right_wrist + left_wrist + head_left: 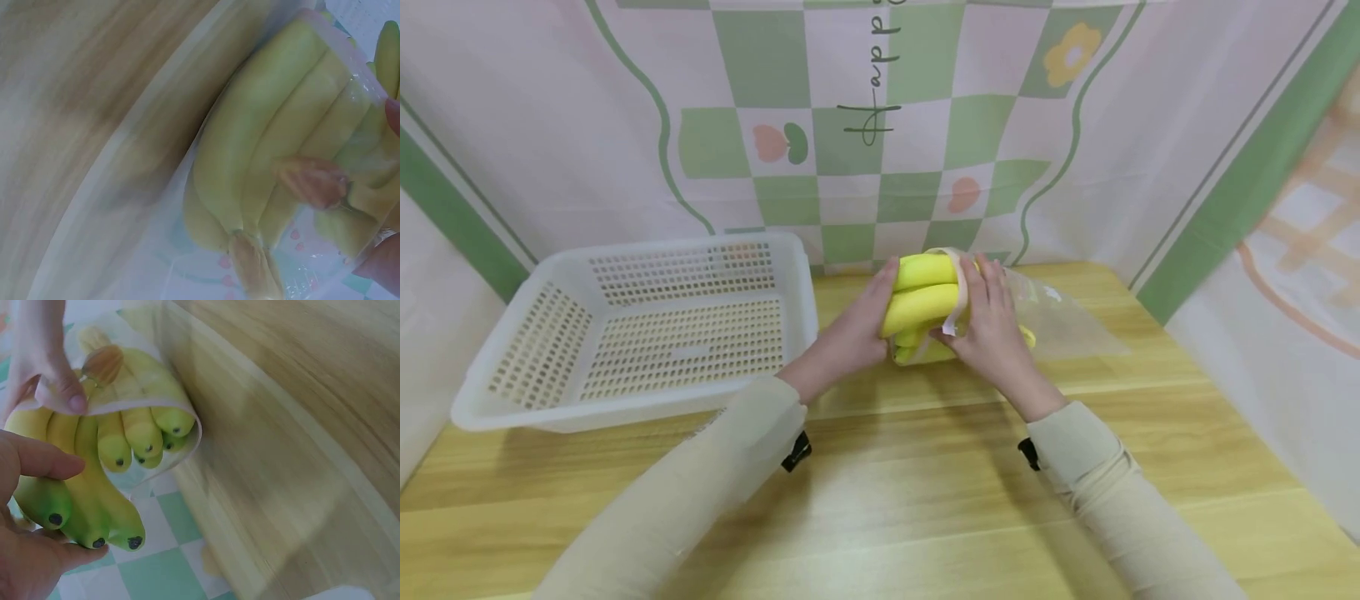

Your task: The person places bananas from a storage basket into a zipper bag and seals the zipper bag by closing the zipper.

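Observation:
A bunch of yellow bananas (920,300) lies at the far middle of the wooden table (925,500), partly inside a clear plastic bag (1060,321). My left hand (859,321) grips the bunch's free ends from the left; its thumb and palm wrap the bananas (81,500) in the left wrist view. My right hand (988,325) pinches the bag's open rim (144,403) over the bunch. Through the film the right wrist view shows the bananas (281,150) and a fingertip (312,181) pressed against the bag (187,250).
An empty white perforated plastic basket (640,333) stands on the table's left side, beside the left hand. A pink and green checked cloth (880,125) hangs behind the table. Bare wood stretches in front of both arms.

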Available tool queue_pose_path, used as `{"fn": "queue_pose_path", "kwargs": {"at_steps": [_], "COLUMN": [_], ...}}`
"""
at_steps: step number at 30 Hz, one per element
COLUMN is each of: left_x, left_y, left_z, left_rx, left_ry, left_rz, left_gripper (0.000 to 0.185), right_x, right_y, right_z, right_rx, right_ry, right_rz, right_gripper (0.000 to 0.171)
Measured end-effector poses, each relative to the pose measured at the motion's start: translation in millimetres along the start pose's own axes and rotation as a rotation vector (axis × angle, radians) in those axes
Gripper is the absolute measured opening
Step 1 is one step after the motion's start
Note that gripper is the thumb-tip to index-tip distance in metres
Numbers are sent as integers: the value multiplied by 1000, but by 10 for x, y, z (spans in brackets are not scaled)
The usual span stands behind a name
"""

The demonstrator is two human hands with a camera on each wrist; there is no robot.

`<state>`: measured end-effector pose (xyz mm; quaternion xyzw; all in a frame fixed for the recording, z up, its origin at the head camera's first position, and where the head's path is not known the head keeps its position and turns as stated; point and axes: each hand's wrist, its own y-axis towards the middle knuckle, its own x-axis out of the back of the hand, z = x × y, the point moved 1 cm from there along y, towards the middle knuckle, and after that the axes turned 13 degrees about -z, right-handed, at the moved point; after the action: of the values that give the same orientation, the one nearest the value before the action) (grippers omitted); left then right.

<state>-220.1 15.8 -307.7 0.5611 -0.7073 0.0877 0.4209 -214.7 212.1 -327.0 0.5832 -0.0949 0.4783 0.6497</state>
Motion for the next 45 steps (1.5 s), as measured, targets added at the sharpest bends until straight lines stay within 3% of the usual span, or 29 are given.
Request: {"fn": "queue_pose_path", "kwargs": {"at_steps": [8, 12, 15, 21, 28, 31, 38, 45], "left_x": [-3, 8, -2, -32, -27, -33, -31, -19], "left_y": [-18, -17, -12, -12, -42, -46, -38, 1], "left_z": [4, 11, 15, 36, 42, 35, 41, 70], "left_rx": [102, 148, 168, 213, 284, 286, 327, 269], "left_ry": [94, 136, 136, 49, 45, 38, -119, -294], "left_rz": [-8, 33, 49, 6, 44, 25, -75, -115], "left_gripper": [97, 95, 95, 96, 94, 94, 95, 76], "right_x": [-11, -6, -7, -13, -5, -1, 10, 34], "right_y": [24, 28, 29, 23, 9, 6, 3, -8], "right_z": [-20, -27, -29, -44, -44, -45, -102, -148], "right_rx": [34, 38, 48, 81, 39, 18, -18, -25], "right_ry": [40, 43, 45, 56, 40, 28, 22, 36], "right_rz": [-89, -99, -117, -171, -158, -155, -182, -210], "right_gripper": [97, 96, 94, 92, 92, 92, 90, 90]}}
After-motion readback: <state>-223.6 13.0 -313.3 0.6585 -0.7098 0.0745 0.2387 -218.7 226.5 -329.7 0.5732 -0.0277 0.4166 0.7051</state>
